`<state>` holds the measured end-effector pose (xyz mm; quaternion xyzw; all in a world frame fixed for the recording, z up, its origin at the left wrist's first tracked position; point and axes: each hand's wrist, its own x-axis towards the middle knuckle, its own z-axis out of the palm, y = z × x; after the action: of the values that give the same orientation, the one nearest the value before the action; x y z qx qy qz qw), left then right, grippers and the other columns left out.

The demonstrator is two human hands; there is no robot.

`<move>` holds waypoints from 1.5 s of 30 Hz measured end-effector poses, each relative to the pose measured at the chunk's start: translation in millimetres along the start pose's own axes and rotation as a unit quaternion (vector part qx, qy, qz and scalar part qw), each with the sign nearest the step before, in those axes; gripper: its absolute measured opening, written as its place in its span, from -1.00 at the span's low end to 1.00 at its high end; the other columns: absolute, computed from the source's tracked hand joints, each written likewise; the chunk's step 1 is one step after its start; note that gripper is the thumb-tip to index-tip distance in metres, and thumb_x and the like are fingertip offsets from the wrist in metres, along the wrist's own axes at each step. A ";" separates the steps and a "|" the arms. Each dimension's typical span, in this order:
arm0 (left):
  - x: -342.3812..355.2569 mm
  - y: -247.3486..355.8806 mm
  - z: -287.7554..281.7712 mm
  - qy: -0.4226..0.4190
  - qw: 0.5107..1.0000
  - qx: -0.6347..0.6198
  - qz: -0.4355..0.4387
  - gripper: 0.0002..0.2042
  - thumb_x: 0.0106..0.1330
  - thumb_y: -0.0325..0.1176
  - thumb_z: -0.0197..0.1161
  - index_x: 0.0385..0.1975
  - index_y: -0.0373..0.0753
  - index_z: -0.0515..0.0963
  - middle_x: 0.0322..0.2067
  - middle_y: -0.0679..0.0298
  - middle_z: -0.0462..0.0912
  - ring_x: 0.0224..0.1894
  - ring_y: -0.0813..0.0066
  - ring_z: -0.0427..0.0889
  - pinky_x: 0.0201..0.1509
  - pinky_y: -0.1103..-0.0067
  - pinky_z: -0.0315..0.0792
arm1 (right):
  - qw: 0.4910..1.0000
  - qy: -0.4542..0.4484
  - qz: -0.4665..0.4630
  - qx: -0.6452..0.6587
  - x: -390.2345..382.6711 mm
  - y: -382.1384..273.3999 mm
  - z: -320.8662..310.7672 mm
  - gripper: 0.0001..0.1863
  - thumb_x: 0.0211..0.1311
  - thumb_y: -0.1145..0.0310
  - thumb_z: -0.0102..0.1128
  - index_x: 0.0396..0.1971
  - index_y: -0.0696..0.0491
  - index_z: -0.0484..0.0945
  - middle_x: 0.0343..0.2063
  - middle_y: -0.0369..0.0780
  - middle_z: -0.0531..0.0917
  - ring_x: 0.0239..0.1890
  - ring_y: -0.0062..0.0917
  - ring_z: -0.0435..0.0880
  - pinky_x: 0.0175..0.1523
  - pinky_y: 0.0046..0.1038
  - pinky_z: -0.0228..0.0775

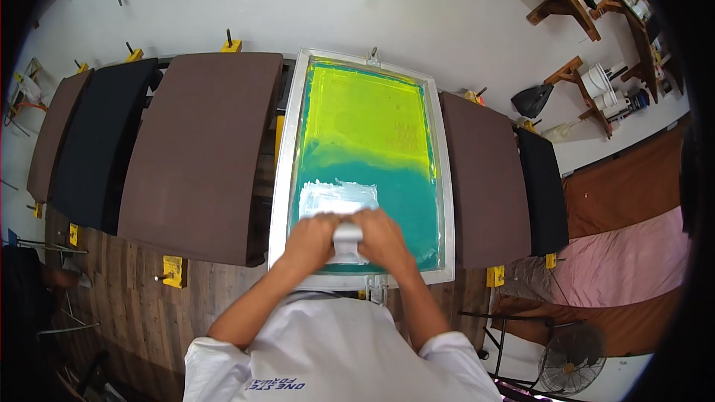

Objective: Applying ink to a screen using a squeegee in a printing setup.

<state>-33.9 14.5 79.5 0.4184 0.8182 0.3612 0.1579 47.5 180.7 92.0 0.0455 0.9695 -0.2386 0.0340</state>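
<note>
- Screen (pixel 281 208), 1 ea.: framed, silver-gray, lying lengthwise before wearer, betw. brown boards L & R; mesh yel.-green at far end, teal at near end.
- Squeegee (pixel 347 234), 1 ea.: pale gray handle, on near half of screen, approx. mid-width; blade edge hidden, angle can't tell.
- White ink (pixel 339 195), 1 patch: on teal mesh just beyond hands, L of ctr., ragged edges.
- Left hand (pixel 313 238): fingers curled over squeegee's L part, gripping.
- Right hand (pixel 381 237): same grip, R part; hands side by side, handle showing betw.; whether they touch, can't tell.
- Brown board, L (pixel 205 149), 1 ea.: just beside screen; black board (pixel 100 141) farther L.
- Brown board, R (pixel 488 179), 1 ea.: just beside screen, other side.
- Fan (pixel 572 357), 1 ea.: low R, well apart from work.
- Step in hand (judged): spreading ink over mesh w/ squeegee, stroke at near end.
- Next move (judged): calls for equal pressure, both hands, blade level & clear of frame, so ink coat stays even.
</note>
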 end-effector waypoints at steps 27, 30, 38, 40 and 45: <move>45.2 -25.3 10.5 -0.025 1.000 0.010 0.012 -0.59 -0.01 -0.68 0.15 -0.09 -0.29 0.62 -0.30 -0.08 0.68 -0.24 -0.11 0.66 -0.10 0.20 0.55 | 0.999 -0.023 0.044 -0.016 30.4 32.0 -0.4 -0.48 -0.18 0.65 0.18 -0.08 -0.01 0.60 -0.16 -0.12 0.62 -0.04 -0.13 0.53 0.03 -0.18 0.43; 11.7 -23.0 25.2 0.004 0.998 -0.004 0.064 -0.48 -0.05 -0.71 0.18 0.04 -0.32 0.52 -0.07 -0.10 0.60 -0.17 -0.12 0.65 -0.06 0.22 0.55 | 1.000 0.015 0.008 -0.006 -2.0 27.8 18.5 -0.40 -0.22 0.65 0.22 -0.01 0.02 0.53 -0.11 -0.12 0.57 -0.04 -0.10 0.48 0.08 -0.22 0.41; -73.6 17.4 26.1 -0.071 0.997 0.017 0.036 -0.38 -0.14 -0.71 0.21 0.09 -0.37 0.47 0.10 -0.15 0.51 0.01 -0.11 0.59 0.12 0.22 0.49 | 0.997 -0.033 0.061 0.033 -82.3 -27.0 23.5 -0.33 -0.23 0.69 0.22 0.05 0.01 0.51 -0.02 -0.14 0.56 0.00 -0.12 0.47 0.11 -0.20 0.41; -59.6 23.0 14.6 -0.116 0.992 -0.036 -0.014 -0.45 -0.09 -0.71 0.17 0.05 -0.40 0.49 -0.01 -0.16 0.58 -0.06 -0.16 0.61 0.07 0.20 0.51 | 0.993 -0.083 0.076 0.040 -73.5 -26.3 11.6 -0.35 -0.23 0.69 0.21 0.04 0.01 0.55 -0.06 -0.15 0.58 -0.01 -0.13 0.49 0.11 -0.21 0.41; 8.6 -10.8 2.7 -0.039 0.999 0.015 -0.014 -0.57 -0.04 -0.67 0.20 -0.08 -0.28 0.60 -0.27 -0.10 0.68 -0.21 -0.10 0.67 -0.08 0.23 0.56 | 0.998 -0.041 0.023 -0.046 8.7 4.2 -2.0 -0.62 -0.02 0.58 0.21 -0.13 -0.02 0.62 -0.23 -0.11 0.65 -0.11 -0.10 0.61 -0.09 -0.12 0.53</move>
<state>-43.7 18.4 70.2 0.4232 0.8224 0.3302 0.1887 39.2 185.9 91.1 0.0562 0.9759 -0.1944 0.0811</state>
